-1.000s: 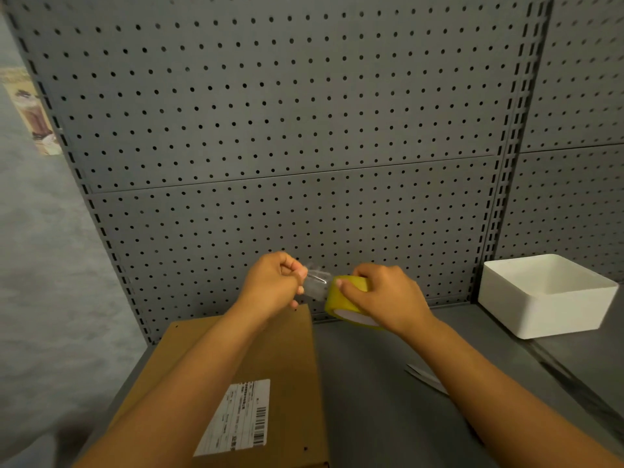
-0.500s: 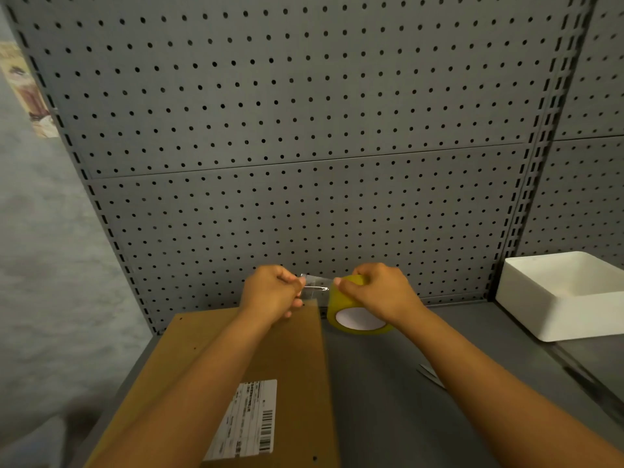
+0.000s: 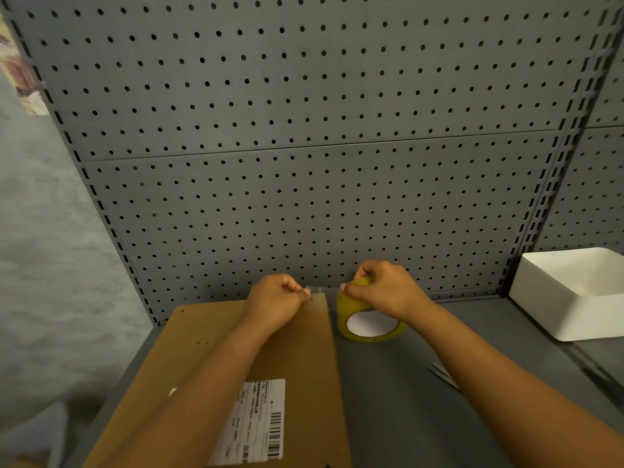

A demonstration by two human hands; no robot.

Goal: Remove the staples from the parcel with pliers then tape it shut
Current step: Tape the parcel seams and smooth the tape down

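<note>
At the far edge of the grey tabletop (image 3: pixel 405 400), two hands work one flat brown cardboard parcel (image 3: pixel 270 352).

Left hand (image 3: pixel 275 298) pinches the clear tape end (image 3: pixel 315 290) at the parcel's far right corner, fingers curled tight. Right hand (image 3: pixel 385 288) grips the one yellow roll of packing tape (image 3: pixel 368 327), standing on edge just beside the parcel. One white shipping label (image 3: pixel 255 423) on the parcel, near side. One white square bin (image 3: pixel 570 295) well apart at the right. One thin metal tool (image 3: pixel 444 374) lies by the right forearm, too hidden to identify. Grey pegboard (image 3: pixel 304 130) behind.
</note>
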